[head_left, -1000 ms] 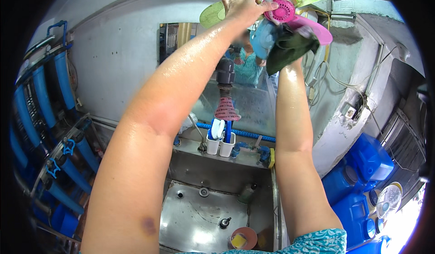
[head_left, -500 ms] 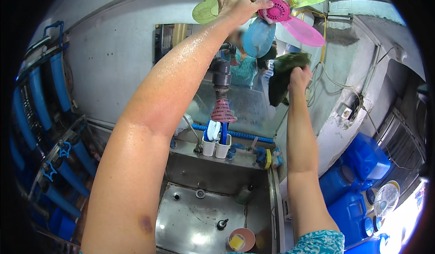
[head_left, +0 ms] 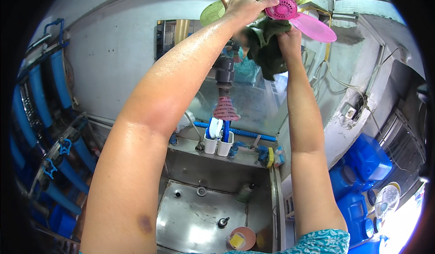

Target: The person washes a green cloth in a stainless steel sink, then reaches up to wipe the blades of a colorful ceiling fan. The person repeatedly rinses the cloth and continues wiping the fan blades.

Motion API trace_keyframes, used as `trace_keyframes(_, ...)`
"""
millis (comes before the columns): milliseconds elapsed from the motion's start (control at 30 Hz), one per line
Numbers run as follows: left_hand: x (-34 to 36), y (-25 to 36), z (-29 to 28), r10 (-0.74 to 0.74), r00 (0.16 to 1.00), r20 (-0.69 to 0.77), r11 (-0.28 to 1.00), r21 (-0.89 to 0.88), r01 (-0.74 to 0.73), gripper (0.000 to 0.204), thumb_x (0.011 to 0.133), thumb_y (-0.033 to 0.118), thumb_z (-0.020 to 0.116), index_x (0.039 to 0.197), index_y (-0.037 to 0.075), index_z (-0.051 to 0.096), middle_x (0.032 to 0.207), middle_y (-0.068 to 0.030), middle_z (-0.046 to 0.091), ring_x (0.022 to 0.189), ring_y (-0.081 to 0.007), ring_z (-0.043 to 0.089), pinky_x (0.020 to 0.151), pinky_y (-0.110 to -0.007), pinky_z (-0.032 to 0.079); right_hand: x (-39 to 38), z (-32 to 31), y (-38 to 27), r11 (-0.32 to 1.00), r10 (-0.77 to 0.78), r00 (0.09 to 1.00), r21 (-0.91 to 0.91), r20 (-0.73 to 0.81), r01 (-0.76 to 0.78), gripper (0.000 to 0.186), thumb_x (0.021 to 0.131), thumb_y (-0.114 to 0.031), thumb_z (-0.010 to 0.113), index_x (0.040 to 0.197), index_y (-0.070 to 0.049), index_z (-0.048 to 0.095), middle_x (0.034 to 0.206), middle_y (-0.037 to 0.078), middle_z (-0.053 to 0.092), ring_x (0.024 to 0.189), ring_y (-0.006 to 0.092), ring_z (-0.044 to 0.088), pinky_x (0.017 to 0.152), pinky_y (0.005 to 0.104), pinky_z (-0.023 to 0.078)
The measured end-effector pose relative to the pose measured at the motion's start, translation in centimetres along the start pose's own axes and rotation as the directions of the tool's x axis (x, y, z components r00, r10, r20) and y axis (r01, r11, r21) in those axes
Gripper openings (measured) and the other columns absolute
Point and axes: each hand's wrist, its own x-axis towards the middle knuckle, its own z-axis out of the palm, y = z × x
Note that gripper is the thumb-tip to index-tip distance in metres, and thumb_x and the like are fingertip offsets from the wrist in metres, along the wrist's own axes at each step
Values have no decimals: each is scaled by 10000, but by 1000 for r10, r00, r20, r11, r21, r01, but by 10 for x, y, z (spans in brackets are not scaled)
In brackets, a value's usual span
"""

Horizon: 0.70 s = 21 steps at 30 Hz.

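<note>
High in front of me is a fan [head_left: 282, 7] with a pink grille-like hub and green, blue and pink blades. Gripping it at the left of the hub is my left hand [head_left: 244, 7], its thumb pressed on the hub's edge and its other fingers bent over by the left green blade. My right hand [head_left: 290, 38] is closed on a dark green cloth [head_left: 267, 50], just below the hub. The cloth hangs in folds and covers the place of the lower blue blade, so that blade is hidden.
Behind the cloth is a wall mirror [head_left: 253, 102]. Under my arms lies a metal sink [head_left: 190, 213] with a pink bowl [head_left: 247, 237] in it. White holders [head_left: 217, 146] stand on its back ledge. Blue jugs [head_left: 349, 204] stack at the right; blue tubes [head_left: 61, 79] line the left.
My right hand has lifted the green cloth up and leftward, from beside the fan to under its hub, over the lower blue blade. My left hand keeps its hold on the fan.
</note>
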Motion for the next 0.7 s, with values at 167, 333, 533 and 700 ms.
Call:
trace_keyframes(167,3,1,1,-33,999,-18,998,-55,32,677,731,722,502,846,84,697,986,-134,636,1098,-321,466,956,-504,174,-51,-8,26,943,272,962,193,15,-270,153,751,-49,607,882,10,657,734,69,647,688,104,564,653,273,464)
trace_keyframes(333,3,11,5,-58,996,65,998,-2,58,678,711,736,508,864,102,695,1015,-117,634,1124,-305,460,988,-542,147,-20,-22,19,953,287,958,-111,19,-283,151,737,-40,603,866,10,665,709,67,644,675,98,560,630,273,461)
trace_keyframes(533,1,18,3,-60,998,15,998,13,60,701,711,731,511,910,84,695,1020,-127,639,1132,-310,452,987,-540,149,22,-3,-1,788,260,960,551,103,-273,167,767,-70,647,927,-24,670,858,47,662,755,154,608,693,301,491)
trace_keyframes(700,2,22,-3,-75,996,57,997,18,74,708,779,677,469,971,29,678,1129,-281,562,1147,-428,435,1012,-564,170,21,-1,-5,697,388,878,534,281,-479,162,752,-41,665,914,-27,662,852,47,658,755,162,614,693,300,495)
